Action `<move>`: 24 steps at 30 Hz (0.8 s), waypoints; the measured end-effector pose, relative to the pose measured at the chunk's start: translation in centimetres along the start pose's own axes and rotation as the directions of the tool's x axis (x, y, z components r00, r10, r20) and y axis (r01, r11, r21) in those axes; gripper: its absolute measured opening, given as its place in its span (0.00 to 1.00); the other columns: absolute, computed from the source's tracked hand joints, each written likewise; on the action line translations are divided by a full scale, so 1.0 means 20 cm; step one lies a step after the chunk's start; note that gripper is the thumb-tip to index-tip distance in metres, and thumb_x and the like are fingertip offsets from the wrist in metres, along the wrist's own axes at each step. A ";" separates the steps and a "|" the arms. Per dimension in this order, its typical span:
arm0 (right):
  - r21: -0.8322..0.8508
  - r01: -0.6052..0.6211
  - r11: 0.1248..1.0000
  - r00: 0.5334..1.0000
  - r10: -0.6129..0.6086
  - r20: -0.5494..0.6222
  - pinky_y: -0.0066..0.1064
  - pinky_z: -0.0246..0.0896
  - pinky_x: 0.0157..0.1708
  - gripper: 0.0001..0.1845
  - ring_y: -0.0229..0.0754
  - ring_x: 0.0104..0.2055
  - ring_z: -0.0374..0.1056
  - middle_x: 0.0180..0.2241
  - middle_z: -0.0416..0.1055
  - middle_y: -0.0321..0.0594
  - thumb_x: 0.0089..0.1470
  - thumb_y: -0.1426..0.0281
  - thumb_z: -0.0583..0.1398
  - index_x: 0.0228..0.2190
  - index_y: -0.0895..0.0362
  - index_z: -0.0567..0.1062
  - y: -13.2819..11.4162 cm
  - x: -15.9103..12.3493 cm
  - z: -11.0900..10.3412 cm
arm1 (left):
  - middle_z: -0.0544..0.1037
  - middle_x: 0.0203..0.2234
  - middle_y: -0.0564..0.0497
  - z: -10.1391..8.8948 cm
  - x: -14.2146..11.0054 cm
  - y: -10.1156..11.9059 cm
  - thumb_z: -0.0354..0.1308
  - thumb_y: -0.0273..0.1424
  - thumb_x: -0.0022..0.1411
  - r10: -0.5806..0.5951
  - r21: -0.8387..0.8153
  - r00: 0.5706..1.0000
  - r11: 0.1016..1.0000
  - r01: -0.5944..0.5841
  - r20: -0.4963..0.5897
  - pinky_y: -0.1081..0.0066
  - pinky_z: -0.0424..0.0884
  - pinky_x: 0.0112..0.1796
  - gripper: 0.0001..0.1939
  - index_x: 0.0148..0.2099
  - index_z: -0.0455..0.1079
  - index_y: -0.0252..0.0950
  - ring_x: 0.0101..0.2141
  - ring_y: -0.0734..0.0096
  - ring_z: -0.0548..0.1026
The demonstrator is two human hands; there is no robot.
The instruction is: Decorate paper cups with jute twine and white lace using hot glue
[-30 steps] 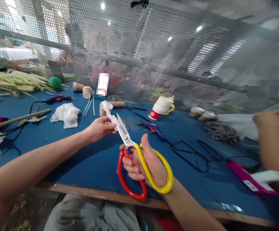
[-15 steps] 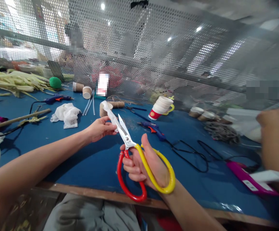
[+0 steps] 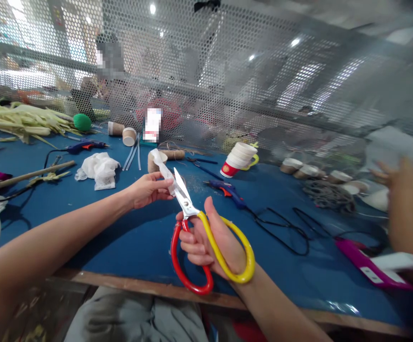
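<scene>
Left of centre, my left hand (image 3: pixel 153 190) pinches a thin white strip of lacy cloth (image 3: pixel 163 167) between thumb and fingers. My right hand (image 3: pixel 210 242) grips scissors (image 3: pixel 186 204) with one red and one yellow handle loop. The scissor blades are parted, and the strip lies by them, next to my left fingertips. Whether the blades touch the cloth I cannot tell. A crumpled white lace piece (image 3: pixel 99 171) lies to the left. Just behind the strip stands a small brown paper cup (image 3: pixel 153 164), partly covered by it.
A blue glue gun (image 3: pixel 226 190) with a black cord lies right of the scissors; another glue gun (image 3: pixel 85 147) is at left. Stacked white cups (image 3: pixel 240 159), a phone (image 3: pixel 152 124) and pale husks (image 3: pixel 24 121) line the back. A co-worker's arm (image 3: pixel 406 204) reaches in at right.
The scissors have shifted slightly, with the handles now a little further left and the blades still parted. My left hand keeps its hold on the strip. The co-worker's hand has opened and moved.
</scene>
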State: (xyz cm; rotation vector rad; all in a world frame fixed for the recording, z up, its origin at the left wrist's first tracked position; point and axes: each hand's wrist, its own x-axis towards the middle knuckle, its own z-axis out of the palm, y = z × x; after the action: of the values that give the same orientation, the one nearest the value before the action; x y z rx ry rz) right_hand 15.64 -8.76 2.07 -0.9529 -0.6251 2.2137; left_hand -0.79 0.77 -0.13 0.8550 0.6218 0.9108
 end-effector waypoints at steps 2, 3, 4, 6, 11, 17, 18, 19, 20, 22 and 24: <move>-0.030 -0.001 1.000 1.000 0.001 -0.010 0.15 0.36 0.10 0.34 0.26 0.13 0.43 0.16 0.55 0.31 0.52 0.42 0.38 0.31 0.56 0.66 0.01 0.01 0.00 | 0.77 0.22 0.47 0.00 0.01 0.01 0.55 0.28 0.59 -0.017 0.008 0.999 1.000 0.018 -0.046 0.74 0.74 0.25 0.07 0.34 0.69 0.28 0.22 0.73 0.76; -0.042 -0.001 0.999 1.000 0.000 -0.013 0.15 0.36 0.10 0.34 0.26 0.13 0.44 0.16 0.55 0.30 0.52 0.42 0.39 0.31 0.56 0.66 0.01 0.01 0.00 | 0.76 0.21 0.47 0.00 0.01 0.01 0.54 0.30 0.61 -0.024 0.017 0.997 1.000 0.026 -0.076 0.74 0.74 0.24 0.09 0.33 0.69 0.28 0.20 0.73 0.75; -0.050 0.001 0.999 1.000 -0.001 -0.015 0.15 0.36 0.10 0.33 0.26 0.13 0.44 0.16 0.55 0.30 0.52 0.42 0.39 0.31 0.56 0.66 0.02 0.02 0.00 | 0.76 0.19 0.47 0.00 0.02 0.00 0.53 0.32 0.61 -0.030 0.030 0.994 0.999 0.033 -0.105 0.75 0.73 0.22 0.11 0.32 0.69 0.28 0.19 0.73 0.75; -0.058 0.004 0.998 1.000 -0.005 -0.020 0.15 0.36 0.10 0.33 0.26 0.13 0.44 0.16 0.55 0.30 0.52 0.42 0.40 0.31 0.56 0.66 0.02 0.03 0.00 | 0.76 0.18 0.48 -0.01 0.02 0.00 0.54 0.31 0.60 -0.033 0.051 0.988 0.998 0.041 -0.150 0.76 0.73 0.21 0.10 0.30 0.68 0.29 0.17 0.74 0.74; -0.062 0.005 0.998 1.000 -0.006 -0.025 0.16 0.36 0.10 0.33 0.26 0.13 0.44 0.16 0.55 0.30 0.51 0.41 0.40 0.32 0.56 0.65 0.03 0.04 0.01 | 0.76 0.18 0.49 -0.01 0.03 -0.01 0.54 0.26 0.60 -0.010 0.062 0.987 0.998 0.020 -0.158 0.78 0.72 0.20 0.07 0.31 0.68 0.29 0.16 0.77 0.73; -0.049 0.002 0.999 1.000 -0.003 -0.029 0.15 0.37 0.10 0.33 0.26 0.13 0.44 0.16 0.55 0.30 0.52 0.41 0.39 0.31 0.56 0.65 0.02 0.03 0.01 | 0.76 0.17 0.49 0.00 0.02 -0.01 0.52 0.24 0.61 0.008 0.061 0.986 0.998 0.002 -0.166 0.79 0.71 0.19 0.07 0.30 0.67 0.29 0.16 0.77 0.72; -0.045 0.000 0.999 1.000 -0.001 -0.030 0.15 0.37 0.10 0.33 0.26 0.13 0.44 0.16 0.55 0.30 0.52 0.42 0.39 0.31 0.56 0.65 0.02 0.03 0.02 | 0.76 0.17 0.50 0.01 0.02 -0.01 0.53 0.24 0.60 0.011 0.060 0.986 0.998 -0.001 -0.168 0.79 0.71 0.19 0.07 0.29 0.67 0.29 0.15 0.77 0.72; -0.040 -0.001 0.999 1.000 0.000 -0.031 0.15 0.37 0.10 0.33 0.26 0.12 0.44 0.16 0.55 0.30 0.52 0.42 0.39 0.31 0.56 0.65 0.02 0.03 0.02 | 0.76 0.17 0.50 0.01 0.02 -0.01 0.55 0.25 0.59 0.014 0.058 0.985 0.998 -0.004 -0.169 0.79 0.71 0.19 0.06 0.29 0.67 0.29 0.15 0.77 0.72; -0.038 -0.002 0.999 0.999 0.001 -0.035 0.15 0.37 0.10 0.33 0.26 0.12 0.44 0.16 0.55 0.30 0.52 0.42 0.39 0.31 0.56 0.65 0.02 0.03 0.02 | 0.76 0.17 0.50 0.01 0.02 -0.01 0.55 0.25 0.59 0.016 0.057 0.985 0.998 -0.007 -0.169 0.79 0.71 0.19 0.06 0.29 0.67 0.29 0.15 0.77 0.72; -0.038 -0.003 0.999 0.999 0.002 -0.042 0.14 0.36 0.09 0.33 0.26 0.12 0.43 0.15 0.54 0.29 0.52 0.42 0.40 0.30 0.56 0.66 0.02 0.03 0.03 | 0.76 0.17 0.50 0.01 0.02 -0.01 0.56 0.26 0.58 0.019 0.058 0.986 0.998 -0.010 -0.168 0.79 0.71 0.19 0.06 0.29 0.67 0.29 0.15 0.77 0.72; -0.041 -0.004 0.999 0.999 0.002 -0.050 0.14 0.36 0.09 0.32 0.25 0.12 0.43 0.15 0.54 0.29 0.52 0.42 0.40 0.30 0.56 0.66 0.02 0.03 0.03 | 0.76 0.18 0.50 0.00 0.03 -0.01 0.56 0.25 0.59 0.019 0.060 0.986 0.998 -0.009 -0.165 0.78 0.71 0.19 0.06 0.29 0.67 0.29 0.16 0.77 0.72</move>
State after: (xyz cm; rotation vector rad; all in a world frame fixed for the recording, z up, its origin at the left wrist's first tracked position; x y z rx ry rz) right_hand 14.82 -8.75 1.93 -1.0280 -0.6490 2.1803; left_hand -0.39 1.09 -0.41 0.8425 0.7913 0.9869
